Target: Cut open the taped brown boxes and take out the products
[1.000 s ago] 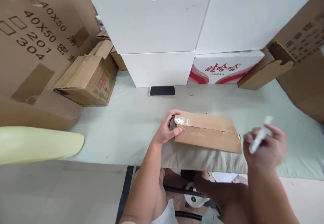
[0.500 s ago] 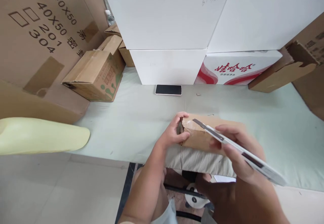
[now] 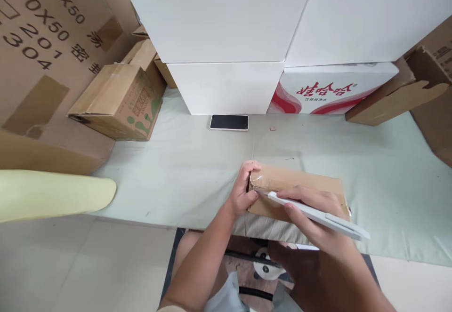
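A flat brown cardboard box [image 3: 303, 180], sealed with clear tape, lies near the front edge of the pale green table [image 3: 183, 171]. My left hand [image 3: 243, 192] is closed round the box's left end, holding it down. My right hand [image 3: 310, 211] grips a white utility knife [image 3: 318, 215]. Its blade tip rests on the taped seam at the box's left end, close to my left thumb.
A black phone [image 3: 229, 122] lies face up behind the box. White boxes [image 3: 226, 39] and a red-printed carton [image 3: 328, 91] are stacked at the back. Brown cartons [image 3: 113, 100] crowd the left; more cardboard [image 3: 416, 86] leans at the right. A pale yellow object [image 3: 52, 194] juts in at left.
My right hand came in from the right with the knife, turned it toward the box, and lowered the blade onto the tape seam. My left hand kept hold of the box's end.
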Action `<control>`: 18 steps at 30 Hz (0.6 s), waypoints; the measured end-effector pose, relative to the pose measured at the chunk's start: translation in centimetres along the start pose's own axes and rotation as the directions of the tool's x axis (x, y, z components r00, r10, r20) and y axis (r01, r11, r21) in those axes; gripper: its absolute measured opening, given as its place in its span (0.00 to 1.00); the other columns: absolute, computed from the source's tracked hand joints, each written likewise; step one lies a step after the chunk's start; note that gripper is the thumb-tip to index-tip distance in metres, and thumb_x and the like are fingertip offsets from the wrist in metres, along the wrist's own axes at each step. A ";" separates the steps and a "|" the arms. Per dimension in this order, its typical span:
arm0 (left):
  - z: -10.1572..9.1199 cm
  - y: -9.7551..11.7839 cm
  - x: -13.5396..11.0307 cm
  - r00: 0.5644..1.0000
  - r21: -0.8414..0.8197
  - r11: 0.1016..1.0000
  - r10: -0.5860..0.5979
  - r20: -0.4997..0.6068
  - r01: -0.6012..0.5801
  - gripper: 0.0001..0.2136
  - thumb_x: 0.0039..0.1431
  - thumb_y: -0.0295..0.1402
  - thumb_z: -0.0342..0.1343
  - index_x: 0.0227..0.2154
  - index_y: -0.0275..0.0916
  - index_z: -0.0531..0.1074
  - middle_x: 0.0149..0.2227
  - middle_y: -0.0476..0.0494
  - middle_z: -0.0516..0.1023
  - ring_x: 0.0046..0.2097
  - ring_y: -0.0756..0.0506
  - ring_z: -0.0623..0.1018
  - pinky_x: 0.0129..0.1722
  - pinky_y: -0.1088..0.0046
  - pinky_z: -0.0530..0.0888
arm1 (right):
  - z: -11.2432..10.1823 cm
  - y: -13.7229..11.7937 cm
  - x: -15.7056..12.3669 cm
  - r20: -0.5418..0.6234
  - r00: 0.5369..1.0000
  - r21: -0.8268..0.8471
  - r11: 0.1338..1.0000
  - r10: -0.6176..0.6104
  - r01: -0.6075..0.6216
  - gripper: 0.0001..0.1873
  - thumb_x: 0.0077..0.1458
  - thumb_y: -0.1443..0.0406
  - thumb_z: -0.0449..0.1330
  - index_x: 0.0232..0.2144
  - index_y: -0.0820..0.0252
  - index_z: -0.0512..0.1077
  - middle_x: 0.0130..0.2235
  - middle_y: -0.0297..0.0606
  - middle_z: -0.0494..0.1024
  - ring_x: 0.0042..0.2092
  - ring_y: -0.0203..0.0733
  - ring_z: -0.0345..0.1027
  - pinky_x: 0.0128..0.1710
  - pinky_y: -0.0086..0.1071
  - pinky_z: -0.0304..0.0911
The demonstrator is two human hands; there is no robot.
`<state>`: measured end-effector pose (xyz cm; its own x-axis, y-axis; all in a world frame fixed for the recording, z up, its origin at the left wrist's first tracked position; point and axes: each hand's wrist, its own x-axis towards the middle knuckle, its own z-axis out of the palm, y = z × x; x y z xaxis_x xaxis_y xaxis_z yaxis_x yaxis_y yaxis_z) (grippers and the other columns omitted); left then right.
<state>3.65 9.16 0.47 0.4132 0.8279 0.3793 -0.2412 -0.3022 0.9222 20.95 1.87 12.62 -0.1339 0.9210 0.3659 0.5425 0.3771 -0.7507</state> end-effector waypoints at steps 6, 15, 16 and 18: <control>0.0 -0.2 0.0 0.999 0.006 0.999 -0.046 0.008 0.046 0.28 0.58 0.58 0.53 0.54 0.45 0.62 0.52 0.38 0.65 0.56 0.35 0.67 0.59 0.52 0.66 | 0.1 0.4 -0.4 -0.049 0.999 -0.034 0.999 0.014 -0.016 0.08 0.63 0.65 0.60 0.38 0.53 0.80 0.34 0.33 0.86 0.31 0.38 0.80 0.32 0.28 0.73; -0.3 0.1 -0.1 0.999 0.014 0.999 -0.047 0.024 0.047 0.28 0.59 0.57 0.54 0.56 0.46 0.62 0.54 0.39 0.64 0.59 0.34 0.67 0.62 0.51 0.65 | 0.6 -0.5 -0.5 -0.113 0.989 -0.068 0.993 0.093 -0.101 0.10 0.62 0.65 0.57 0.33 0.55 0.78 0.27 0.31 0.81 0.22 0.34 0.71 0.27 0.29 0.68; -0.3 0.1 -0.1 0.999 0.018 0.999 -0.037 0.029 0.036 0.27 0.60 0.56 0.54 0.56 0.46 0.62 0.54 0.39 0.64 0.59 0.34 0.66 0.62 0.51 0.65 | 0.6 -0.6 -0.5 -0.133 0.986 -0.075 0.991 0.097 -0.108 0.10 0.62 0.66 0.57 0.32 0.55 0.77 0.25 0.31 0.80 0.21 0.34 0.69 0.26 0.29 0.67; -0.4 0.0 0.0 0.999 0.028 0.999 -0.038 0.030 0.037 0.28 0.60 0.57 0.54 0.56 0.46 0.62 0.55 0.38 0.64 0.59 0.34 0.66 0.62 0.51 0.64 | 0.7 -0.7 -0.4 -0.160 0.983 -0.083 0.991 0.092 -0.106 0.10 0.60 0.67 0.56 0.30 0.55 0.76 0.24 0.30 0.78 0.20 0.33 0.67 0.24 0.29 0.65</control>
<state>3.31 9.30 0.47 0.4483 0.8240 0.3464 -0.2009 -0.2848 0.9373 20.08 1.30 12.59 0.0505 0.9242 0.3785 0.6204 0.2680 -0.7371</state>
